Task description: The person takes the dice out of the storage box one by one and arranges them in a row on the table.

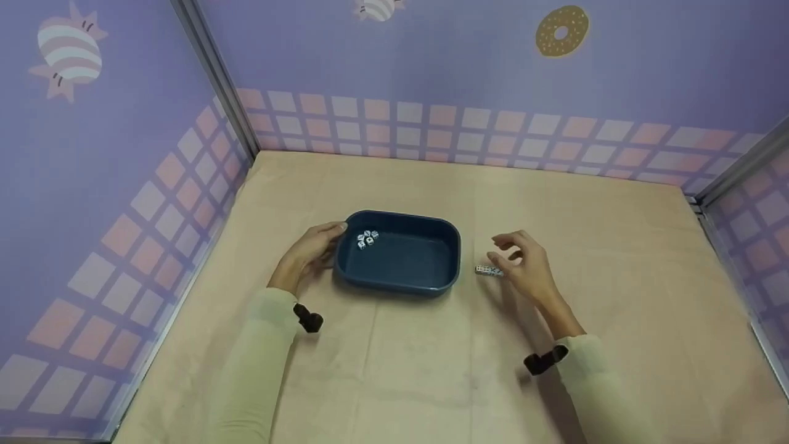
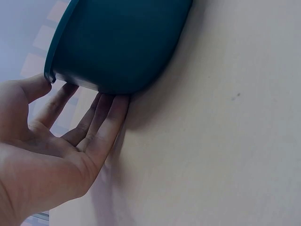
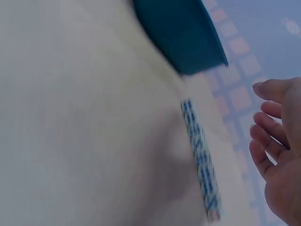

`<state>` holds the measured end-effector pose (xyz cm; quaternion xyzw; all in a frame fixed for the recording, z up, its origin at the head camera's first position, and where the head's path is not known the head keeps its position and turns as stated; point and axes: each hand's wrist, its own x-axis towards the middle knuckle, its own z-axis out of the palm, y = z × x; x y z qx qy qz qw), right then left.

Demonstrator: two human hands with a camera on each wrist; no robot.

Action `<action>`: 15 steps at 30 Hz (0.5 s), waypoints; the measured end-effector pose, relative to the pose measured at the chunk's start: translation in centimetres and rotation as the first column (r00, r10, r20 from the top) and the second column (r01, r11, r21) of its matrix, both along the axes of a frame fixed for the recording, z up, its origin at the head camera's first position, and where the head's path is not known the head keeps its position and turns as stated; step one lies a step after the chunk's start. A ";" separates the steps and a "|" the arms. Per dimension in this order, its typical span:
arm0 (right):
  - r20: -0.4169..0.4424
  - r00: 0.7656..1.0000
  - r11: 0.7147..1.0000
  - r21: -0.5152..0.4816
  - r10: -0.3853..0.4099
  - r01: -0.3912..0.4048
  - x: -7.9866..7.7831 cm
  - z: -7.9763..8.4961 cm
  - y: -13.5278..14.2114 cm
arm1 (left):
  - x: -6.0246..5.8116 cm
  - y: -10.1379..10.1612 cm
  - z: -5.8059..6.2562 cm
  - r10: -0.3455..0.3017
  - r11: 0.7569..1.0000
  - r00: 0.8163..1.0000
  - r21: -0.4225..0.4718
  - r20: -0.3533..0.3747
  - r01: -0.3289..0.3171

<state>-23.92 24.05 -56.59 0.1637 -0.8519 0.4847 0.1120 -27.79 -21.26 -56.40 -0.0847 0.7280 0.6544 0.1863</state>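
While blue pips, too blurred to count in the right wrist view, are marking a straight row of small white cube-shaped dice (image 1: 489,270), the row is lying right of centre in the head view, just beside a dark blue rectangular dish with rounded corners (image 1: 404,256). The left hand (image 1: 311,246) is holding the dish by its left end. The right hand (image 1: 529,265) is hovering by the row, thumb and loosely bent fingers narrowly parted.

Only the head view is showing five loose white dice (image 1: 370,241) clustering in the dish's upper left part. The left wrist view is revealing the thumb touching the rim and fingers pressing the outer wall; the right wrist view is showing the whole row.

A beige cloth-covered desk (image 1: 419,364) is carrying everything. Purple wall panels (image 1: 456,61) are standing around it, bearing pink and white squares, a striped candy (image 1: 71,50) at upper left and a brown doughnut (image 1: 547,38) at upper right.
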 end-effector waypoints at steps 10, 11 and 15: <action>-0.045 0.992 0.989 -0.082 0.116 -0.119 -2.4 2.1 -8.7 | 0.0 -0.1 -0.2 0.000 1.000 1.000 0.018 -0.015 0.000; -0.043 0.991 0.989 -0.077 0.125 -0.128 -2.7 2.2 -9.6 | 0.0 -0.1 -0.2 -0.004 1.000 1.000 0.012 -0.013 0.004; -0.023 0.988 0.986 -0.071 0.151 -0.152 -3.7 2.3 -12.6 | 0.1 -0.1 -0.2 -0.012 1.000 1.000 -0.018 -0.009 0.012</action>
